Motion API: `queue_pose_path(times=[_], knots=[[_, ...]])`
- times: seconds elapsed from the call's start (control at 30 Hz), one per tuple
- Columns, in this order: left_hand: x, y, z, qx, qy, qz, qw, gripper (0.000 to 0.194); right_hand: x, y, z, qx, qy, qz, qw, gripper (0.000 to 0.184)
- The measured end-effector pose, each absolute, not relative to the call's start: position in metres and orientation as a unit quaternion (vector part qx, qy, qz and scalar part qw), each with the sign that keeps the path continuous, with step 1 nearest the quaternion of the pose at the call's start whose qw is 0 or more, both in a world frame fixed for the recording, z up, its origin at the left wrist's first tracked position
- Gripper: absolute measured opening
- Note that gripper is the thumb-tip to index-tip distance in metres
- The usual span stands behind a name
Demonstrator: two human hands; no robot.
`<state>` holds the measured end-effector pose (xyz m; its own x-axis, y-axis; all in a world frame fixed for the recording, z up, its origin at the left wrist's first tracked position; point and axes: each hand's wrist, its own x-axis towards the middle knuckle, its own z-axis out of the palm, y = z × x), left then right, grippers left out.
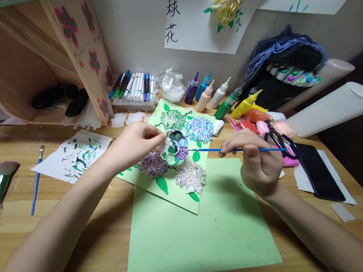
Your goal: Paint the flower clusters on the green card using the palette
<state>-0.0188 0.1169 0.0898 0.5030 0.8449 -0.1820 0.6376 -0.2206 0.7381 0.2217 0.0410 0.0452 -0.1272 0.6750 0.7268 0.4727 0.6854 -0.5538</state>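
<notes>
My left hand [143,138] grips the rim of a small paint palette [170,155] with green, white, purple and dark paint in its wells. In my right hand [258,157] is a thin blue paintbrush [210,150], its tip touching the purple paint at the palette's right side. Beneath the palette lies a light green card [183,202] with painted leaves and ruffled flowers: a green one [173,119], a blue one [200,129], a purple one [153,164] and a pale one [190,177]. The palette hides part of the card.
A plain green sheet [199,245] lies in front, partly under the card. Paint bottles [202,91] and a marker box [133,88] stand at the back. At right are scissors [281,143] and a phone [320,171]; at left, a paint-smeared paper [83,153] and another brush [37,181].
</notes>
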Motion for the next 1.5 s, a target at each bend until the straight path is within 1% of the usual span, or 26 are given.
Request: queue_pose_path(times=[0.17,0.33,0.63,0.77,0.87,0.97,1.03,1.23,1.5], knots=[[-0.019,0.116,0.090,0.772,0.479,0.132,0.397,0.031,0.222,0.042,0.043,-0.391,-0.742,0.086,0.538,0.034],[-0.019,0.117,0.089,0.768,0.477,0.142,0.403,0.032,0.221,0.042,0.043,-0.388,-0.740,0.113,0.539,0.032],[-0.019,0.117,0.088,0.771,0.472,0.147,0.403,0.034,0.221,0.042,0.047,-0.415,-0.723,0.120,0.539,0.038],[-0.019,0.118,0.089,0.771,0.479,0.139,0.395,0.033,0.222,0.043,0.047,-0.408,-0.684,0.145,0.587,0.035],[-0.019,0.118,0.090,0.772,0.480,0.136,0.394,0.031,0.221,0.044,0.048,-0.389,-0.644,0.162,0.638,0.037],[-0.019,0.118,0.089,0.773,0.480,0.136,0.393,0.031,0.220,0.044,0.048,-0.375,-0.634,0.175,0.653,0.037],[-0.019,0.118,0.089,0.771,0.480,0.138,0.394,0.030,0.219,0.042,0.046,-0.362,-0.652,0.191,0.638,0.035],[-0.019,0.119,0.088,0.768,0.472,0.149,0.406,0.026,0.216,0.037,0.038,-0.320,-0.748,0.192,0.549,0.032],[-0.020,0.120,0.087,0.762,0.473,0.161,0.412,0.024,0.217,0.033,0.036,-0.327,-0.775,0.184,0.508,0.029]])
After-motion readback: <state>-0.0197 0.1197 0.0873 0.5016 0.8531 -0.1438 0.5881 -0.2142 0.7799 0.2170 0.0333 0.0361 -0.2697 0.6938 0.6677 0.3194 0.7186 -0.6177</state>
